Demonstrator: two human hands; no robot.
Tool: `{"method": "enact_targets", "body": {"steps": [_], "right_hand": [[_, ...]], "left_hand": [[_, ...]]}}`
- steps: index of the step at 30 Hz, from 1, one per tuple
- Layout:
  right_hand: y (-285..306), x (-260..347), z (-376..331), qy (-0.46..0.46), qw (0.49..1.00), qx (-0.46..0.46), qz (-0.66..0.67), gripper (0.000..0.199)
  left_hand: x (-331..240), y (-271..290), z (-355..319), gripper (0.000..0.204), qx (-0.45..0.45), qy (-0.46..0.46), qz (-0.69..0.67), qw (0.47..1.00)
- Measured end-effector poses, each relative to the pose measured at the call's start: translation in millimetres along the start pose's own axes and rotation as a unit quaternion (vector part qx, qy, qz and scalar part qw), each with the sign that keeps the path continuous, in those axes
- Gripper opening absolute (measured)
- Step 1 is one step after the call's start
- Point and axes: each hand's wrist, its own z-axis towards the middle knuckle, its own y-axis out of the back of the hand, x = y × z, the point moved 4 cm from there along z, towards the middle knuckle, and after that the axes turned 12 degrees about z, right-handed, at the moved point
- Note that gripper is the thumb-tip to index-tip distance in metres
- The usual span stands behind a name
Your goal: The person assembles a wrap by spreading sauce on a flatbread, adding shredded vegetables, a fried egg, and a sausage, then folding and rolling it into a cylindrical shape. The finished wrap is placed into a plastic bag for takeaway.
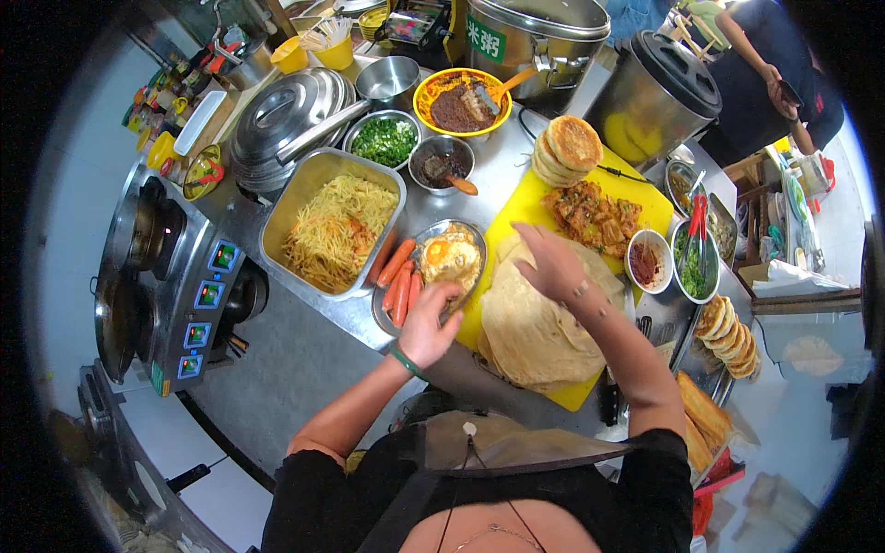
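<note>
My left hand (431, 327), a green band at its wrist, is at the near edge of a metal plate (381, 318). Its fingers curl onto the edge of a fried egg (449, 252); the fingertips are partly hidden. Red sausages (401, 293) lie beside the egg on that plate. Over a large folded flatbread (535, 336) hovers my right hand (556, 267), empty, thumb and fingers apart. The flatbread rests on a yellow cutting board (502, 224). Beyond it on the board are browned meat pieces (595, 217) and a stack of round flatbreads (567, 150).
Left stands a deep tray (398, 198) of shredded potato. Behind are bowls of chopped scallions (385, 140), dark sauce (442, 164) and chili paste with a brush (461, 106). Right are a sauce cup (649, 262) and a greens bowl with tongs (693, 267). Another person (770, 78) stands far right.
</note>
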Motion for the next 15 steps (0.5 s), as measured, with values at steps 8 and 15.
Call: {"method": "enact_targets", "body": {"steps": [8,15], "right_hand": [[-72.2,-25.8,150.3,0.112,0.992,0.055,-0.025,0.035],[-40.0,-14.4,181.4,0.010,0.991,-0.042,0.130,0.025]], "left_hand": [[89.7,-21.3,119.6,0.069,-0.175,0.179,-0.089,0.964],[144.6,-44.4,164.6,0.071,-0.267,0.242,-0.228,0.904]]}}
